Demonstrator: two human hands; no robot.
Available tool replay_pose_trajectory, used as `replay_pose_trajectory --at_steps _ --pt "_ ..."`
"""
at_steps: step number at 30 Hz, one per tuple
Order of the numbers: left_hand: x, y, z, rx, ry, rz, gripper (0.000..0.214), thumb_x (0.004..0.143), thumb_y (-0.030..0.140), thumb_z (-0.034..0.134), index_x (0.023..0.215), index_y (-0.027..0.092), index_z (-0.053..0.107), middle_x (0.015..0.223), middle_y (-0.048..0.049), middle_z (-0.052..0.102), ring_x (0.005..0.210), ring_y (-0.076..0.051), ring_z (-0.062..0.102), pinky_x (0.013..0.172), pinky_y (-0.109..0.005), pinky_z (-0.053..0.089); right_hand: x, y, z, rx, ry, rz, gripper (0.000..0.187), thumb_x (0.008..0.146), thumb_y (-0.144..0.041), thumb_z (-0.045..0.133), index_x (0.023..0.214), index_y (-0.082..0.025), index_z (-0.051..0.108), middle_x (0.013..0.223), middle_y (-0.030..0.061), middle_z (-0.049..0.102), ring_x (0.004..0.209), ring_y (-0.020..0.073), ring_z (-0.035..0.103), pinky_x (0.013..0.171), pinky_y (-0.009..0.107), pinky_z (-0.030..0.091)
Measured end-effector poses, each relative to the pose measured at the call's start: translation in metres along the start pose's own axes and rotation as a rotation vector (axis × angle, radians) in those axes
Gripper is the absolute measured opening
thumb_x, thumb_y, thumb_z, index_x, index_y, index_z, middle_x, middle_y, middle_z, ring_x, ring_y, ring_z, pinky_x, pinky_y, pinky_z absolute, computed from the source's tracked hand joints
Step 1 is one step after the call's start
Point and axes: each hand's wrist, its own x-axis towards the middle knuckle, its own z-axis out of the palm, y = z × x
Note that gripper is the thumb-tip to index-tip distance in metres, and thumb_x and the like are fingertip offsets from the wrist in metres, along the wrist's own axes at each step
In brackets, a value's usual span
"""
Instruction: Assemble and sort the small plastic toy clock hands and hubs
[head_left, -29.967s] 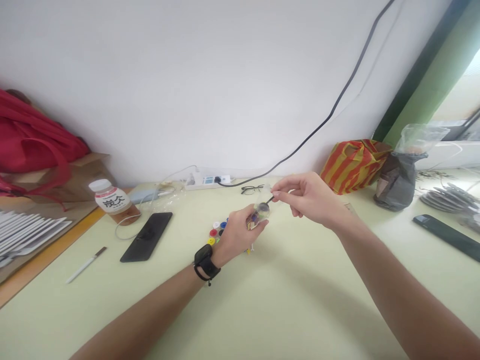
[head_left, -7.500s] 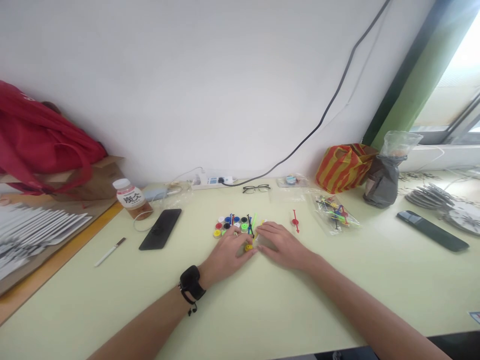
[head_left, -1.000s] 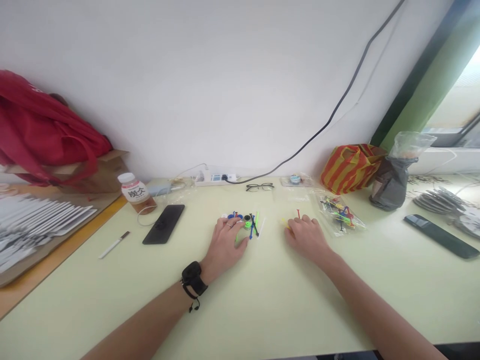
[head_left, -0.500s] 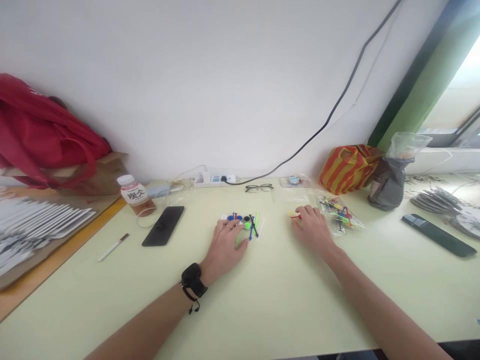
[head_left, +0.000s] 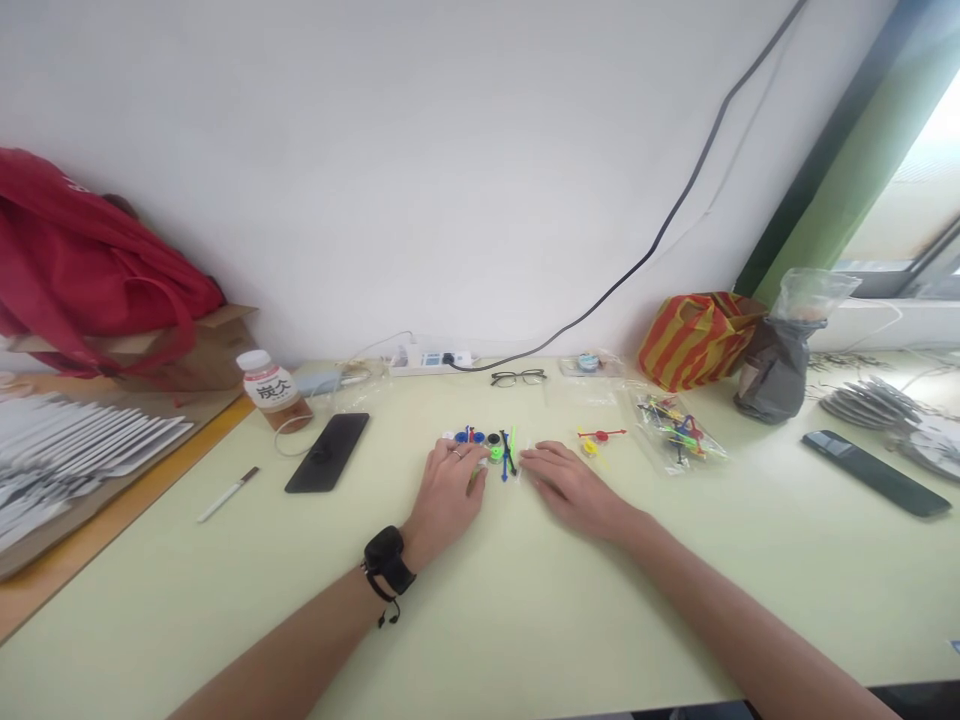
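My left hand (head_left: 448,492), with a black watch (head_left: 384,557) on its wrist, rests palm down over small plastic parts. Its fingers are loosely bent and apart, with no firm grip visible. Past its fingertips lie blue discs (head_left: 478,437), a black disc (head_left: 493,439) and a green disc (head_left: 496,454). A blue arrow (head_left: 505,462), a black arrow (head_left: 511,460) and a green stick (head_left: 513,438) lie between the hands. My right hand (head_left: 574,488) is open, its fingertips beside a pale clear stick. Behind it are a red arrow (head_left: 602,435) and a yellow disc (head_left: 590,449).
A clear bag of coloured parts (head_left: 681,432) lies to the right. Glasses (head_left: 519,377) and a power strip (head_left: 431,362) are near the wall. Leftward are a black phone (head_left: 328,453), a bottle (head_left: 274,392) and a pen (head_left: 227,495). A dark green phone (head_left: 876,472) lies far right.
My right hand has moved left from the red arrow and yellow disc, which now lie uncovered, to the pile of parts. My left hand stays at the pile, its thumb nearer its fingers.
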Motion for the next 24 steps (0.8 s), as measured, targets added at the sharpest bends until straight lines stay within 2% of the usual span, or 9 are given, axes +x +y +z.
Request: replay_pose_trajectory --at_steps 4,9,12,15,17,20,24 --pt "0.001 0.000 -0.001 -0.015 0.016 0.007 0.024 0.093 0.013 0.061 0.109 0.024 0.074 0.108 -0.0059 0.077 0.105 -0.030 0.057 0.094 -0.047 0.046 0.001 0.011 -0.002 0.018 0.036 0.042 0.030 0.098 -0.008 0.047 0.115 -0.021 0.069 0.105 0.0102 0.074 0.105 0.0265 0.062 0.091 0.045 0.054" --pt "0.001 0.008 -0.004 -0.132 0.007 0.079 0.015 0.097 0.019 0.060 0.106 0.023 0.071 0.104 -0.0052 0.075 0.106 -0.027 0.059 0.098 -0.044 0.046 -0.002 0.019 -0.002 0.024 0.043 0.072 0.025 0.097 -0.007 0.051 0.105 -0.022 0.069 0.097 0.0081 0.073 0.097 0.0256 0.062 0.085 0.042 0.052" --pt "-0.002 0.015 -0.007 -0.275 -0.076 0.161 0.017 0.101 0.022 0.056 0.112 0.023 0.069 0.106 -0.0051 0.072 0.107 -0.023 0.062 0.098 -0.039 0.049 -0.002 0.017 -0.003 0.047 0.058 0.098 0.026 0.094 -0.005 0.051 0.104 -0.022 0.067 0.095 0.0068 0.072 0.094 0.0249 0.063 0.083 0.040 0.051" --pt "-0.006 0.021 -0.008 -0.358 -0.182 0.202 0.020 0.105 0.025 0.051 0.116 0.024 0.067 0.111 -0.0060 0.068 0.101 -0.019 0.065 0.092 -0.033 0.052 -0.002 0.013 -0.007 0.092 0.125 0.146 0.026 0.093 -0.005 0.049 0.105 -0.023 0.064 0.096 0.0063 0.069 0.091 0.0232 0.064 0.080 0.037 0.050" --pt "-0.009 0.023 -0.007 -0.395 -0.220 0.187 0.021 0.105 0.027 0.052 0.119 0.024 0.067 0.114 -0.0066 0.066 0.094 -0.018 0.066 0.089 -0.033 0.054 -0.001 0.011 -0.009 0.124 0.176 0.177 0.025 0.094 -0.007 0.047 0.106 -0.023 0.062 0.098 0.0064 0.067 0.088 0.0220 0.064 0.079 0.035 0.049" --pt "-0.009 0.024 -0.004 -0.474 -0.203 0.110 0.024 0.100 0.032 0.062 0.122 0.024 0.068 0.120 -0.0078 0.066 0.089 -0.016 0.067 0.090 -0.034 0.055 -0.001 0.007 -0.014 0.169 0.216 0.201 0.026 0.096 -0.009 0.043 0.108 -0.023 0.061 0.099 0.0070 0.064 0.087 0.0212 0.062 0.076 0.034 0.048" --pt "-0.005 0.022 0.000 -0.613 -0.101 -0.050 0.017 0.094 0.036 0.071 0.104 0.022 0.074 0.109 -0.0077 0.073 0.103 -0.022 0.068 0.093 -0.037 0.055 0.000 0.002 -0.021 0.223 0.255 0.265 0.021 0.096 -0.011 0.042 0.101 -0.023 0.058 0.094 0.0058 0.061 0.083 0.0202 0.058 0.072 0.033 0.046"
